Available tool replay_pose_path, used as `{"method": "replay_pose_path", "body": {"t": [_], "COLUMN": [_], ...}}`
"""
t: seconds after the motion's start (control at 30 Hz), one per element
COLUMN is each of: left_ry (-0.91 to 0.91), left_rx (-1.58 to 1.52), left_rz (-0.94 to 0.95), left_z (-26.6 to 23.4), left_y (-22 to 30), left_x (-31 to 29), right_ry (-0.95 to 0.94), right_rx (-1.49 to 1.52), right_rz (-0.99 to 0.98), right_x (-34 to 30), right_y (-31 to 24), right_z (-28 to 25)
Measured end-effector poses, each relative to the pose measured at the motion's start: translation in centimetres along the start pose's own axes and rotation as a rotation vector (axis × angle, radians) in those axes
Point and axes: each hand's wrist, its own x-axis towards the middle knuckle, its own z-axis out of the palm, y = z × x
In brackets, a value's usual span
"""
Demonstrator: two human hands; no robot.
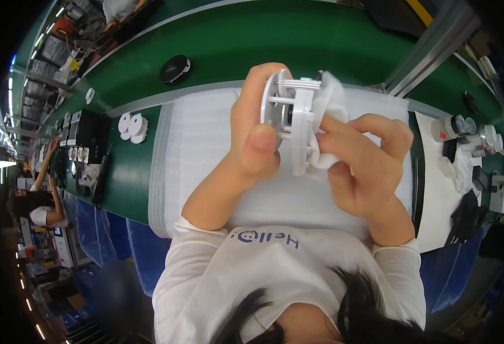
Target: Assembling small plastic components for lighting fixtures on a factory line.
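My left hand [253, 135] grips a white round plastic assembly [300, 123] by its disc-shaped side, thumb in front and fingers behind. Thin posts join the disc to a thicker white ring, with dark parts showing between them. On the ring's right face, my right hand [369, 157] presses a white cloth [331, 97], its fingers bent and closed on the fabric. The assembly is held upright on edge, raised over a white foam sheet [206, 143]. What lies under the cloth is hidden.
A black round part [175, 70] lies on the green bench [234, 40]. White round parts [132, 126] sit to the left. Small jars [448, 127] and black cloth [468, 218] are at the right. A metal post [429, 51] rises at the back right. Another person [40, 212] works far left.
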Motion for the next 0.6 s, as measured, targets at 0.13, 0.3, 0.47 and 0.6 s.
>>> {"method": "replay_pose_path", "body": {"t": [0.13, 0.3, 0.47, 0.6], "left_ry": [0.042, 0.063, -0.157, -0.359], "left_rx": [-0.254, -0.623, -0.895, -1.11], "left_rz": [-0.247, -0.47, -0.548, -0.408], "left_z": [0.2, -0.2, -0.7, -1.8], "left_y": [0.8, 1.2, 1.8, 0.8], "left_x": [0.7, 1.1, 1.4, 0.4], "right_ry": [-0.098, 0.299, 0.359, 0.5], "right_rx": [0.666, 1.807, 1.906, 1.831], "right_rz": [0.281, 0.621, 0.557, 0.546], "right_x": [-0.3, -1.5, -1.9, -4.1], "right_y": [1.3, 3.7, 5.6, 7.7], "right_z": [-0.6, -1.8, -3.4, -4.1]}}
